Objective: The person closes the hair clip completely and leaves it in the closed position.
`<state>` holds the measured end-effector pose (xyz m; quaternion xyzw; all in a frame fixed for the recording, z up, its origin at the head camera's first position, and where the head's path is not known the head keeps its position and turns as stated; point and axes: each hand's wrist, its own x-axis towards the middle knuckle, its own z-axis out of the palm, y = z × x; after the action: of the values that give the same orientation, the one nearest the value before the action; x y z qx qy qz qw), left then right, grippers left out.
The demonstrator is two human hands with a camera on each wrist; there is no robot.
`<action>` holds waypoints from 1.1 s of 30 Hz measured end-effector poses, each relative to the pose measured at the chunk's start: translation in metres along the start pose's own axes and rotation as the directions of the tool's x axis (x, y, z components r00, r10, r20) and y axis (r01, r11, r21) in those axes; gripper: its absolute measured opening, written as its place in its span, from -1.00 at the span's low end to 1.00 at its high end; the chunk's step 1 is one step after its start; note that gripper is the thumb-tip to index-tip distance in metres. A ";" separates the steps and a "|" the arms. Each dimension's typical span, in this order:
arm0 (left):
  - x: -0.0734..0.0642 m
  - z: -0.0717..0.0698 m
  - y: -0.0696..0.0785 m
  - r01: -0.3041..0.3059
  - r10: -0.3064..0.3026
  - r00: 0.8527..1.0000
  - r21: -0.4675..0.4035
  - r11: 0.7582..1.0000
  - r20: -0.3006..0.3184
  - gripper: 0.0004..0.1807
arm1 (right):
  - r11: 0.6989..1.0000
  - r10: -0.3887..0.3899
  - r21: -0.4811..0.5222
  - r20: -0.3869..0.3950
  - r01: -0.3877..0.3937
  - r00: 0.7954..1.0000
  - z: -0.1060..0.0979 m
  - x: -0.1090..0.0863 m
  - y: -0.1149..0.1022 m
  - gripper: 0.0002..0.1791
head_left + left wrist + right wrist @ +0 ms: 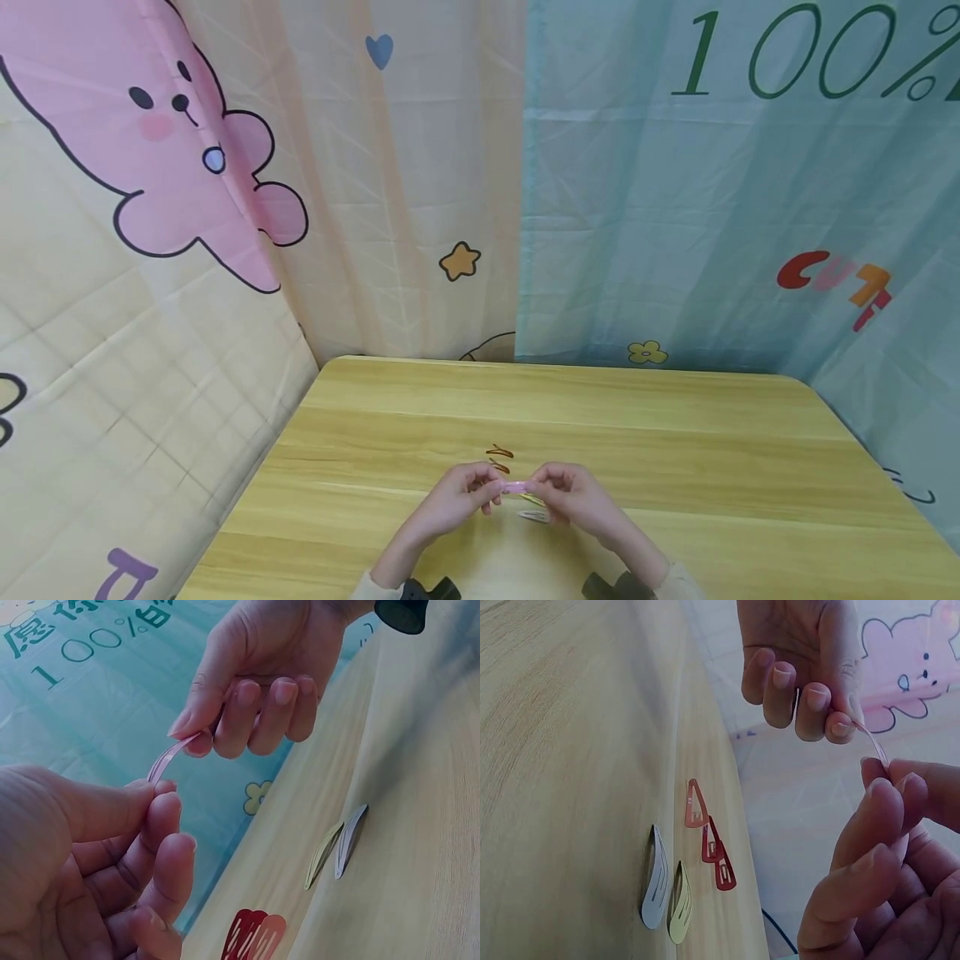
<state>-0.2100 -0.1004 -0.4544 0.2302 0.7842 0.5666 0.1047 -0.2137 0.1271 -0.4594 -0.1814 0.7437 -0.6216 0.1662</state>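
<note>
A slim pink snap hair clip (516, 487) is stretched between my two hands, above the table. My left hand (457, 498) pinches one end between thumb and forefinger. The opposite end sits between the thumb and forefinger of my right hand (576, 497). Seen from the left wrist, the clip (171, 756) looks bowed, with its ends hidden under the fingertips. Below the hands lie a yellow-green hair clip (680, 904) and a silver-grey one (655, 881), side by side. Close to them are two dark red clips (724, 871) and a salmon-coloured clip (696, 804).
The wooden table (675, 450) reaches back to printed curtains, one cream (405, 183) and one blue (637, 208). In the right wrist view a dark cable (780, 930) runs beyond the table edge.
</note>
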 end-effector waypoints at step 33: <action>0.003 -0.002 -0.008 0.000 0.019 0.995 0.182 0.983 -0.102 -0.82 | 0.996 -0.005 -0.085 -0.023 0.003 1.000 -0.027 0.013 0.009 -0.84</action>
<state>-0.2157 -0.1027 -0.4609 0.2129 0.8358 0.5046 0.0398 -0.2386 0.1455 -0.4636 -0.1824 0.7709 -0.5919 0.1487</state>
